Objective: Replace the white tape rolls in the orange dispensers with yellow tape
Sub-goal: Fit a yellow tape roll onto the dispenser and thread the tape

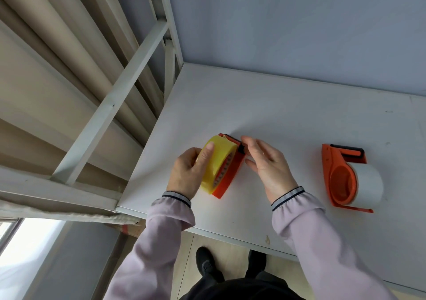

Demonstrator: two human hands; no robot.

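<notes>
An orange tape dispenser (pixel 228 180) stands on the white table (pixel 276 115) near its left edge, with a yellow tape roll (pixel 219 161) mounted on it. My left hand (pixel 190 171) grips the yellow roll, thumb lying over its top. My right hand (pixel 265 163) is at the dispenser's black front end (pixel 241 148), fingertips touching it, fingers mostly extended. A second orange dispenser (pixel 338 180) stands to the right, holding a white tape roll (pixel 368 184), with no hand on it.
The table meets a pale blue wall (pixel 299 23) at the back. A white metal frame (pixel 110 106) with beige curtains runs along the left. The table's front edge (pixel 230 233) is close to my body; my feet show on the wooden floor below.
</notes>
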